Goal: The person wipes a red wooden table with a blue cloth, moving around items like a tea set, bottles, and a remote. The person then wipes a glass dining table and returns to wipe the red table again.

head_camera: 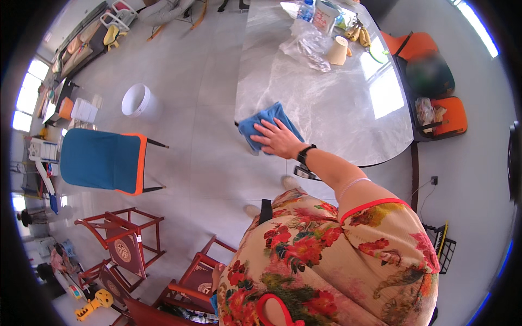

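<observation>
My right hand [275, 138], with a black band at the wrist, lies flat on a folded blue cloth [277, 111]. It holds the cloth against the near left corner of a glossy grey marble-patterned table [326, 110], fingers spread across it. Part of the cloth reaches the table's edge. Only a small part of my left hand [219, 269] shows at the side of the floral clothing, close to a red wooden chair [195, 281]. A bit of blue material [213, 303] peeks out below that hand; whether the hand grips it is hidden.
On the table are a crumpled clear plastic bag [306, 45], a beige cup upside down [338, 51], bananas [359, 34] and a water bottle [306, 11]. A white bucket [140, 102] and a blue-and-orange chair [102, 161] stand on the floor. Orange chairs [450, 116] line the wall side.
</observation>
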A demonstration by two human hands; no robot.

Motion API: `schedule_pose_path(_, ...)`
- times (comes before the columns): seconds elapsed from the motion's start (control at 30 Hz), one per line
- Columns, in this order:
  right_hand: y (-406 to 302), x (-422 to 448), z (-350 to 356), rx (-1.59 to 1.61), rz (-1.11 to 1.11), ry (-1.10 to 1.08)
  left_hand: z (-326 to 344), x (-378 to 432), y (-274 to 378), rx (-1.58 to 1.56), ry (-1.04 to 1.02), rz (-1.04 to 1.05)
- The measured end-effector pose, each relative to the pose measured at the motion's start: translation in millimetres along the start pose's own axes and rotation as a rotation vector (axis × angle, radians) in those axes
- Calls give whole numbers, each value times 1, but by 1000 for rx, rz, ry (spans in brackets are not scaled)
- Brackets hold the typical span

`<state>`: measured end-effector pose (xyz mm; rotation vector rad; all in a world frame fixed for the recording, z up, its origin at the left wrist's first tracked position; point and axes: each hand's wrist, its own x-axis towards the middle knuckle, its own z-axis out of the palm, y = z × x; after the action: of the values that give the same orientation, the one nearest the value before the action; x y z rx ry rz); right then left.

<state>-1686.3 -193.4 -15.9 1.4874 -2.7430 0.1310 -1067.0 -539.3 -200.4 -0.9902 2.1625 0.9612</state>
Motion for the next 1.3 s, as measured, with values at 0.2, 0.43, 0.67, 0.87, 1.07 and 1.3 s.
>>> schedule_pose_path(0.2, 70, -134, -30, 124, 16, -104, 11, 19, 86, 67, -157, 67)
schedule_pose_path(0.43, 189, -322, -38, -1, 727, -128, 13, 53, 258, 92, -189, 195)
schedule_pose_path(0.67, 292, -302, -7, -106, 1634, 109, 34, 63, 351, 216, -79, 387)
schedule_pose_path(0.87, 314, -203, -6, -103, 1570, 111, 48, 27, 349, 80, -204, 147)
schedule_pose_path(1.07, 257, -91, -10, -27, 1042, 183, 67, 47, 284, 272, -276, 214)
schedule_pose_path(1.3, 148, -75, -9, 168, 227, 195, 51, 84, 287, 288, -231, 248)
